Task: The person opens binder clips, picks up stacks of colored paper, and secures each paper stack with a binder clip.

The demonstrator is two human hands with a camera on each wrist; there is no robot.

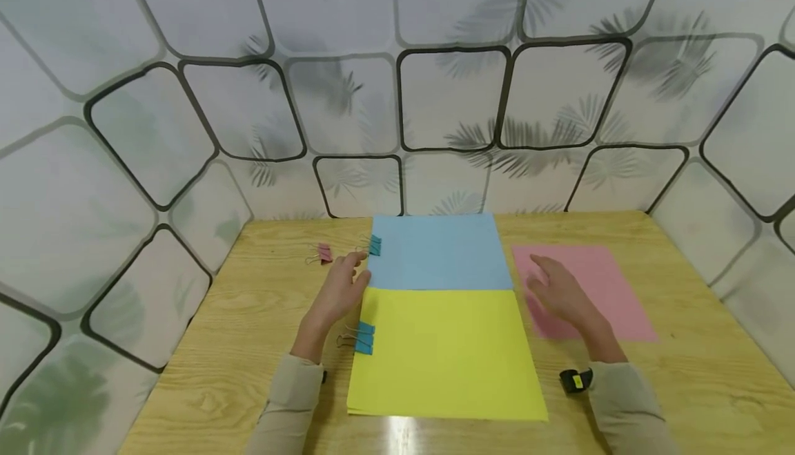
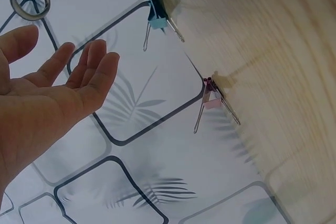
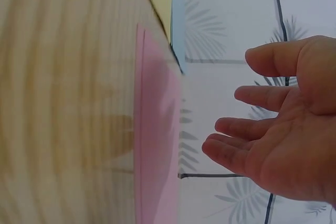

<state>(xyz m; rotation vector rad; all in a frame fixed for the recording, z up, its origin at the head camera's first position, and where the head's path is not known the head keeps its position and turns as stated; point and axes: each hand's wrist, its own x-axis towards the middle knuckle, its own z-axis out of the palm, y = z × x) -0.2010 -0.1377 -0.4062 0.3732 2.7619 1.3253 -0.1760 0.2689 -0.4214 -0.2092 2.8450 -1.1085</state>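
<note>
A yellow paper stack (image 1: 447, 355) lies at the front, with a large blue binder clip (image 1: 365, 338) on its left edge. Behind it, light blue paper (image 1: 437, 251) carries a teal binder clip (image 1: 375, 245), also on the left edge. My left hand (image 1: 340, 286) hovers beside the blue paper's left edge, fingers relaxed and holding nothing. To its left a small pink binder clip (image 1: 325, 253) sits loose on the table; the left wrist view also shows this pink clip (image 2: 212, 98). Over the pink paper (image 1: 596, 289) hangs my right hand (image 1: 559, 289), fingers loosely spread and holding nothing.
The wooden table (image 1: 248, 372) meets patterned wall covering (image 1: 453, 103) at the back and sides. A black wrist strap (image 1: 576, 380) shows at my right cuff. The pink paper lies to the right of the yellow and blue papers, apart from them.
</note>
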